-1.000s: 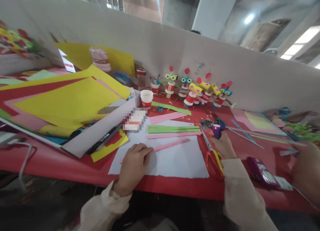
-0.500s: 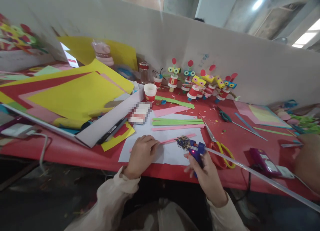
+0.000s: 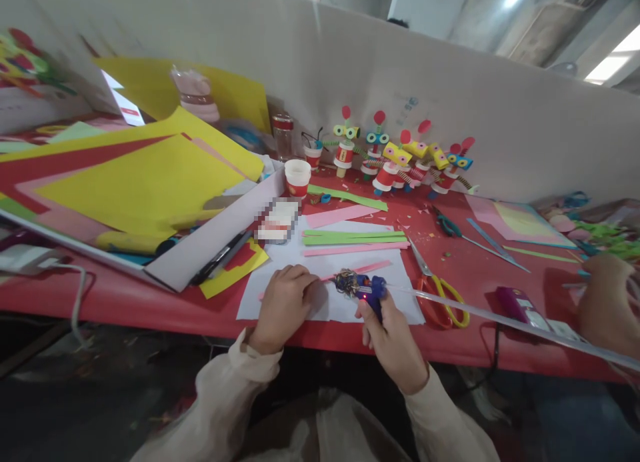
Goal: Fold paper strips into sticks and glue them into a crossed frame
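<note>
My right hand (image 3: 393,335) is wrapped round a blue hot glue gun (image 3: 370,292). A long clear glue stick (image 3: 450,313) runs out of its back end, and its nozzle end is covered in a tangled clump. The nozzle points left, close over a pink paper strip (image 3: 367,268) on a white sheet (image 3: 330,309). With fingers pressed together, my left hand (image 3: 287,302) holds the strip down near its left part; whether the nozzle touches the strip I cannot tell. Just beyond lie green paper strips (image 3: 355,237) and another pink strip (image 3: 353,249).
Yellow-handled scissors (image 3: 447,302) lie right of the sheet. A box of coloured paper (image 3: 220,239) stands at the left. Paper cup figures (image 3: 387,172) line the wall behind a paper cup (image 3: 297,179). Another person's arm (image 3: 610,302) is at the right edge.
My right hand has moved the glue gun left, bringing its nozzle close to my left fingers over the pink strip. My left hand stays on the strip.
</note>
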Available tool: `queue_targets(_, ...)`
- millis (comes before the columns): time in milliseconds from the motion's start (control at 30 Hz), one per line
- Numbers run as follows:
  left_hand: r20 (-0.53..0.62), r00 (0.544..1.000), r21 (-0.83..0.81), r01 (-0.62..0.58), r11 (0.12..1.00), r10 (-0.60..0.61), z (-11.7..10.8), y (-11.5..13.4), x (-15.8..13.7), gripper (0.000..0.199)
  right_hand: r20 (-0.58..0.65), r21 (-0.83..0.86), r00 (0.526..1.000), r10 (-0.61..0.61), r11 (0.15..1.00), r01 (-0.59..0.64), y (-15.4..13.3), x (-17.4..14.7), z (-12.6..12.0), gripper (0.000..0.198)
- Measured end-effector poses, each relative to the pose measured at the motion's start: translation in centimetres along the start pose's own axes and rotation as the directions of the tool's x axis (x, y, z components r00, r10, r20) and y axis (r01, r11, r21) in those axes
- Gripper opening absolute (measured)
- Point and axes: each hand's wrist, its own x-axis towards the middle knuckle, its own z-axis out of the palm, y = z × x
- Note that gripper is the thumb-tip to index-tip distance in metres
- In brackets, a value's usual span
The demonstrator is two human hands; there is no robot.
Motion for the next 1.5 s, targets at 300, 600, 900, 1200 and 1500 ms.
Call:
queue_targets(300,-0.015,1.000,-0.021,-0.002,1.000,0.002,-0.1,0.1,-0.1,0.021,-0.059,-0.130,0.998,-0.026,0.991,0.018,-0.3,0.6,-0.6,0.035)
queue_targets(600,-0.032,0.999,-0.041,-0.006,0.999,0.005,0.2,-0.2,0.0,0.021,-0.075,-0.200,0.997,-0.022,0.980,0.006,-0.4,0.6,-1.6,0.039)
queue_targets(900,-0.027,1.000,-0.034,0.002,0.999,-0.003,0.1,-0.1,0.0,0.021,-0.087,-0.220,0.996,0.007,0.975,-0.026,0.2,1.2,-2.4,0.039)
queue_targets(1200,-0.017,1.000,-0.034,-0.006,0.999,0.005,0.0,-0.2,0.0,0.021,-0.137,-0.209,0.990,0.029,0.976,-0.058,1.2,1.5,-4.5,0.044)
queue_targets(1500,-0.049,0.999,-0.040,-0.025,0.999,0.023,0.1,-0.3,0.2,0.023,-0.219,-0.262,0.975,-0.032,0.965,-0.027,2.4,2.5,-6.5,0.042)
